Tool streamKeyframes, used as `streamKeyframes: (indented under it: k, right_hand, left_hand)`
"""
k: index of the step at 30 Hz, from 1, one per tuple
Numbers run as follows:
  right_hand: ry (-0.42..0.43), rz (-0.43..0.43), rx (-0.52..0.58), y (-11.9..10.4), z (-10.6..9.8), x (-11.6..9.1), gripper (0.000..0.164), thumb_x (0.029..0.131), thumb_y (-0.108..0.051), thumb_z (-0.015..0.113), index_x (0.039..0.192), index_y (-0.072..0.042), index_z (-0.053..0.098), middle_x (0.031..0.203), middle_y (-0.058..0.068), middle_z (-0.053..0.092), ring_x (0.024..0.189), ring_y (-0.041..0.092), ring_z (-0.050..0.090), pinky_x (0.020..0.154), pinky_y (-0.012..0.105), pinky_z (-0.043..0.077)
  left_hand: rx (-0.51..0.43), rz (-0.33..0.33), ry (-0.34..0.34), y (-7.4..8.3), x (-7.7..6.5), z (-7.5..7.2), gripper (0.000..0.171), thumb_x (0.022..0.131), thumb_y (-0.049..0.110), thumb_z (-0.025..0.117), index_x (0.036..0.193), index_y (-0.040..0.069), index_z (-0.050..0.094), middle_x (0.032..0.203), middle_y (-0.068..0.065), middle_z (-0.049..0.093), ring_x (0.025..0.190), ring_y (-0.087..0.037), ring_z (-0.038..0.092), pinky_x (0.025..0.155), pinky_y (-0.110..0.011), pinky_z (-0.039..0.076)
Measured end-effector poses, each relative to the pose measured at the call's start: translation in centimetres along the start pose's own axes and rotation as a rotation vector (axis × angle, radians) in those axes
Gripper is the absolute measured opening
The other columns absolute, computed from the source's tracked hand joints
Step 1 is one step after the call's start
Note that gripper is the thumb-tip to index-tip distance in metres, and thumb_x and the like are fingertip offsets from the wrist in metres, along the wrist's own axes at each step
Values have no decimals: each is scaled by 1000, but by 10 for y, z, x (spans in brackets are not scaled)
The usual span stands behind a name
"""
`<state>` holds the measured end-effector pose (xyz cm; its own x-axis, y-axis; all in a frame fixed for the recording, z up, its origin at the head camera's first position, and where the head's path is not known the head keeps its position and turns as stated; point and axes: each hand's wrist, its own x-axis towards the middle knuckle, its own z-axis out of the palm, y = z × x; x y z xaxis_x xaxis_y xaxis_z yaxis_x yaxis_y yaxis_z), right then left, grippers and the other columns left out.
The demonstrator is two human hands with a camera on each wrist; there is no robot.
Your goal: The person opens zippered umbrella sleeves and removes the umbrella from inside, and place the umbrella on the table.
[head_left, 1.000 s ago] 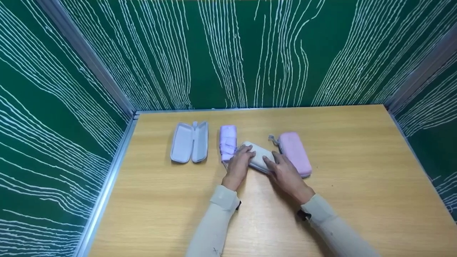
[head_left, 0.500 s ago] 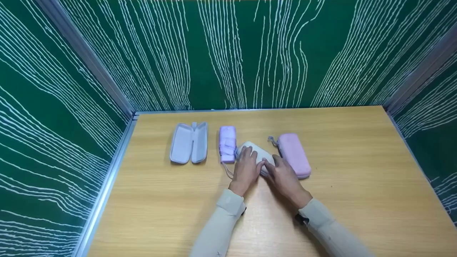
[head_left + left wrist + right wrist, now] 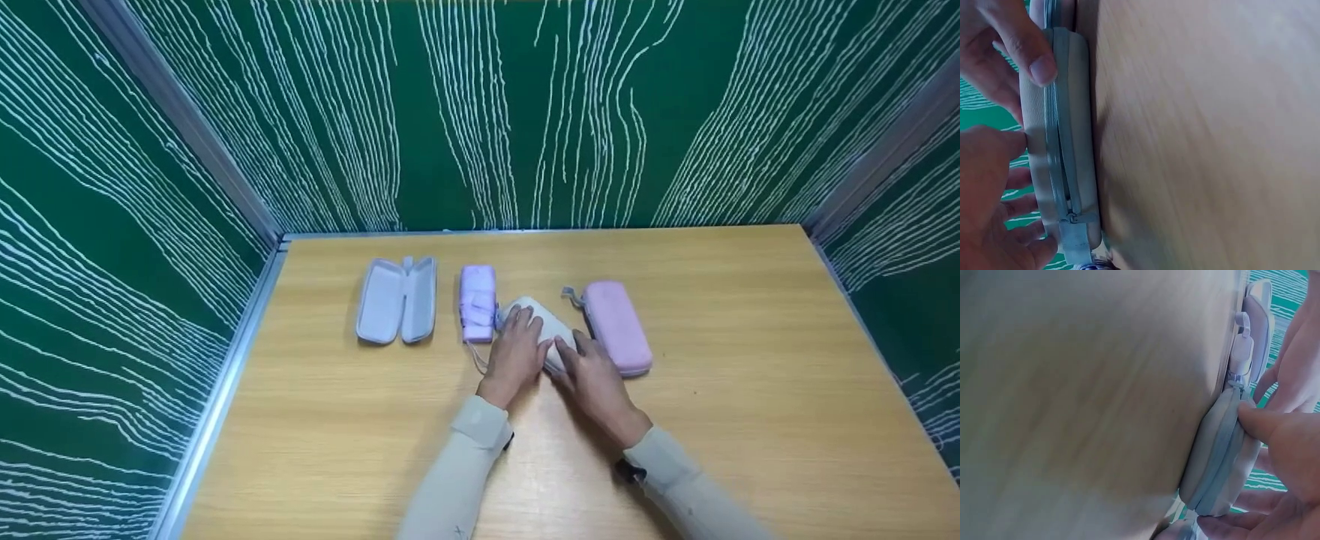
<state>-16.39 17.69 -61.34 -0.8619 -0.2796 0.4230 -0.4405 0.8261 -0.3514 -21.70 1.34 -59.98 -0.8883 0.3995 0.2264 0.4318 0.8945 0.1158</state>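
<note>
A cream zippered case [image 3: 551,330] lies at a slant on the table between both hands. My left hand [image 3: 516,356] holds its left part, fingers over the top. On the right part, my right hand [image 3: 600,379] grips it, with the thumb [image 3: 1043,68] on the zipper seam in the left wrist view. There the grey zipper pull [image 3: 1075,239] hangs at the left end, and a narrow gap shows along the zipper beside it. A folded lilac umbrella [image 3: 478,296] stands close to the left hand; a pink zippered case [image 3: 621,326] lies right beside the right hand.
An opened pale grey case [image 3: 382,304] lies at the left with both halves facing up. The umbrella's cord loop [image 3: 478,360] trails near the left wrist. Green walls [image 3: 562,112] with white lines border the wooden table [image 3: 360,450].
My left hand has shifted right along the cream case, uncovering the umbrella's cord; in the last half second it barely moves. The right hand stays on the case's right part.
</note>
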Motion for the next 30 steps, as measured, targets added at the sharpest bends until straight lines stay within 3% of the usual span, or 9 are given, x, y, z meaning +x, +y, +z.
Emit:
streamKeyframes:
  k: [4,9,15,21,30]
  right_hand:
    - [-7,24,-35,-6,-1,-3,58,81,-9,89,133,7,68,133,40,59,111,55,63,100,63,53]
    - [5,41,-59,-14,1,-4,55,83,-9,86,133,8,68,131,40,59,107,54,64,95,63,54]
    - [11,58,-122,-21,5,-5,51,86,-13,85,130,7,69,128,38,60,98,50,63,83,57,58]
    - [30,80,-136,-26,7,-6,50,85,-11,85,130,7,70,126,36,60,95,48,63,79,56,58]
    - [41,123,-203,-35,10,-8,52,88,-17,85,132,6,69,129,38,60,98,51,64,84,56,58]
  left_hand:
    - [-14,23,-46,-1,3,-3,39,104,34,65,132,8,65,149,-13,57,143,-33,49,123,-42,39]
    - [49,68,-86,0,6,-8,42,104,32,61,139,9,63,150,-13,56,145,-34,48,124,-42,36]
    - [111,84,-83,1,5,-8,41,104,33,55,139,12,63,148,-11,56,144,-33,48,120,-44,42]
    - [160,105,-61,1,5,-5,40,104,35,52,136,14,63,147,-10,57,142,-32,48,118,-45,43]
    - [100,125,-72,-4,6,-3,44,103,34,52,139,11,62,150,-10,55,146,-32,46,123,-46,38]
